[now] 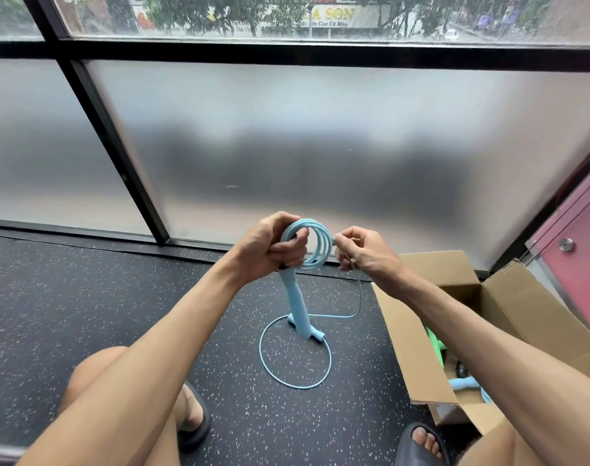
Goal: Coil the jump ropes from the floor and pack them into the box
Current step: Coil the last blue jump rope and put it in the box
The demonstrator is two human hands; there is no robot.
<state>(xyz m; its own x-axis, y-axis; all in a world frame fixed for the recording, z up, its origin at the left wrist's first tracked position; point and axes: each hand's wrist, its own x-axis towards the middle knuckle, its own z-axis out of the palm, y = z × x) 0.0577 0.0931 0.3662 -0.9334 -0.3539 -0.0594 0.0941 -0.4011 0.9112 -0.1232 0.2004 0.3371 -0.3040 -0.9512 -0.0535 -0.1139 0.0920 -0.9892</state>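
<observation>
Crouching before the frosted window (320, 129), a person works on one light blue jump rope (334, 316).

At the far left I see one bare knee, and below it one black sandal (199, 428) on the dark speckled floor (85, 297). The left hand (270, 247) grasps the coil (317, 245), its fingers curled tight around the coil's left side and around the top of one handle (297, 304), which hangs down from the fist. I count four turns in the coil, but the fingers cover part of them. The lower end of this handle hides the middle of a second handle (319, 336) lying on the floor; only its two ends show. Around this spot the rest of the rope lies in one wide loop (295, 385).

The right hand (361, 252) pinches the rope at the right edge of the coil, and one strand drops from it to the floor.

Further right stands one open cardboard box (418, 334), flaps up. Inside are one green thing (433, 344), one blue handle (465, 384) with a bit of rope, and one dark thing I cannot make out; the right forearm hides the rest. A second sandal (421, 445) is cut off by the bottom edge.
</observation>
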